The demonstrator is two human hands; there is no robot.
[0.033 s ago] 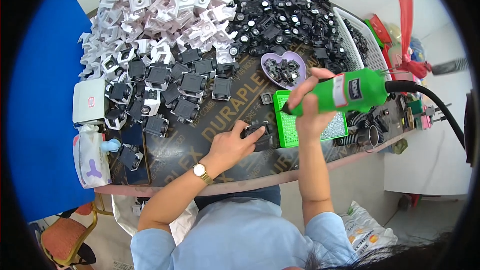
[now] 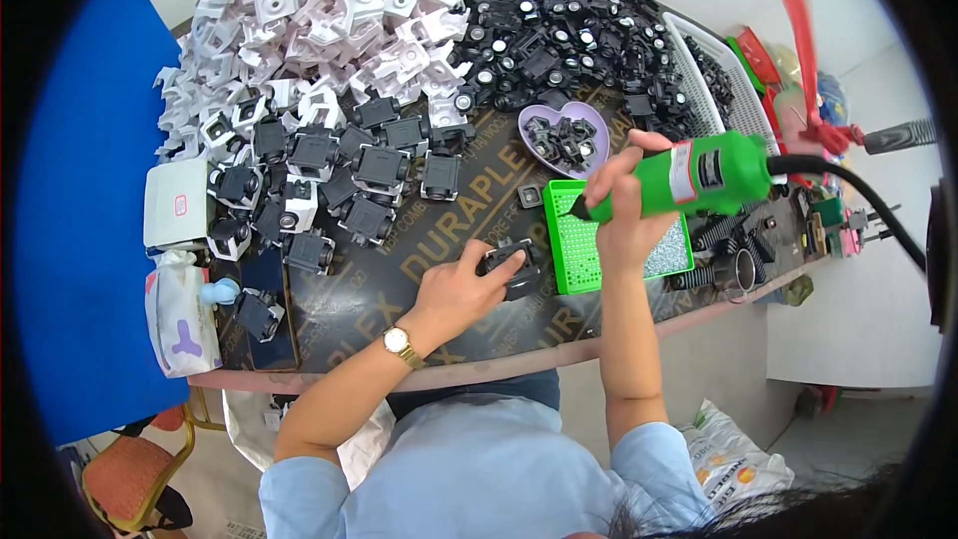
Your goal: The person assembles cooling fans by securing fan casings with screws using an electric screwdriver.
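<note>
My left hand [image 2: 459,289] is closed around a small black plastic housing [image 2: 521,284], pressing it down on the dark table with fingers and thumb. My right hand [image 2: 631,215] grips a green electric screwdriver [image 2: 709,177] that lies sideways, its black nose pointing left. The screwdriver's tip is over the left part of a bright green perforated tray [image 2: 561,265], apart from the housing. Small silvery screws [image 2: 667,250] fill the tray's right side. Just left of the tray's far corner rests a small square grey part [image 2: 530,197].
White plastic brackets [image 2: 339,20] and black parts [image 2: 569,25] are heaped at the back. Assembled black-and-white units [image 2: 379,168] cluster on the left. A purple heart-shaped dish [image 2: 593,114] holds black pieces. A red strap [image 2: 793,20] and black cable [image 2: 858,180] run to the screwdriver.
My right hand and the screwdriver have shifted slightly, the nose moving a little right and up. My left hand stays nearly in place on the housing.
</note>
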